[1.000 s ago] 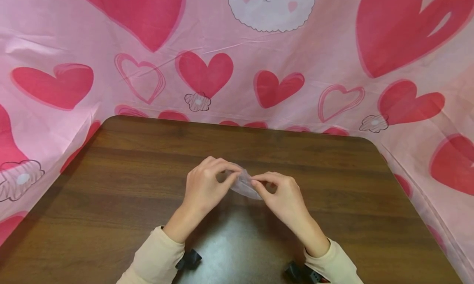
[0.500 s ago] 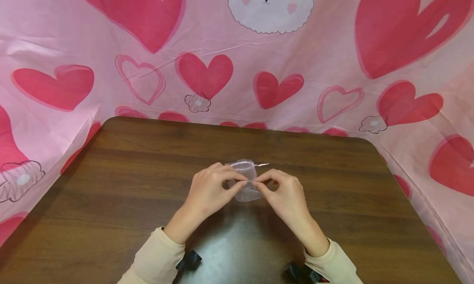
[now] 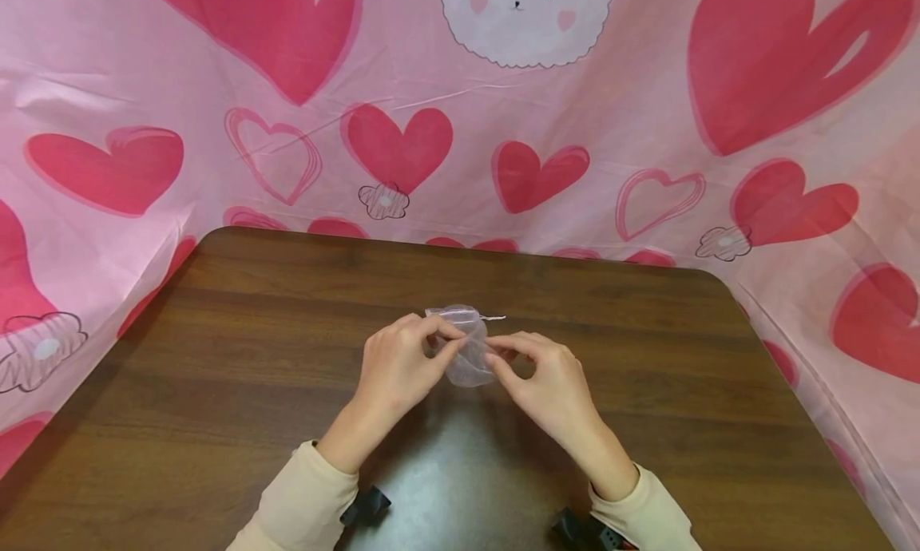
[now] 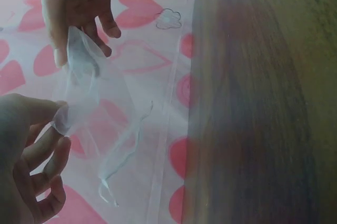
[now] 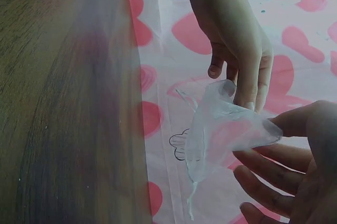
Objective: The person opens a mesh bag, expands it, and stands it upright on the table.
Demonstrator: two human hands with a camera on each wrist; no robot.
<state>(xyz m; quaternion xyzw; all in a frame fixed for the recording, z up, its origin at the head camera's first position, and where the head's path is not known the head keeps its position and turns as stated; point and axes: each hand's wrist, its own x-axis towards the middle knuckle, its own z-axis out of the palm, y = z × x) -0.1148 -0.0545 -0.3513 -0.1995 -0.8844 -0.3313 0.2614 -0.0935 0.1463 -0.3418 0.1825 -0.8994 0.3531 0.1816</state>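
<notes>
A small, sheer white drawstring pouch [image 3: 469, 363] is held up between both hands above the table, with thin white cords hanging from one end. My left hand [image 3: 398, 359] pinches one edge of the pouch between thumb and forefinger. On the other side, my right hand [image 3: 549, 375] pinches a corner. In the left wrist view, the pouch [image 4: 100, 98] spreads between the two hands, its cord [image 4: 124, 155] dangling loose. The right wrist view shows the pouch [image 5: 221, 134] stretched to a point at the right fingertips. Nothing can be made out inside the thin fabric.
A dark brown wooden table [image 3: 287, 311] lies under the hands. Pink cloth with red hearts [image 3: 539, 172] hangs behind and beside it. Black devices [image 3: 366, 505] are strapped at both wrists, by the cream sleeves [image 3: 302, 495].
The fingertips came together over the pouch half a second ago and are now slightly apart. The pouch has turned, so its cord end shows at the far side. Both hands keep holding it.
</notes>
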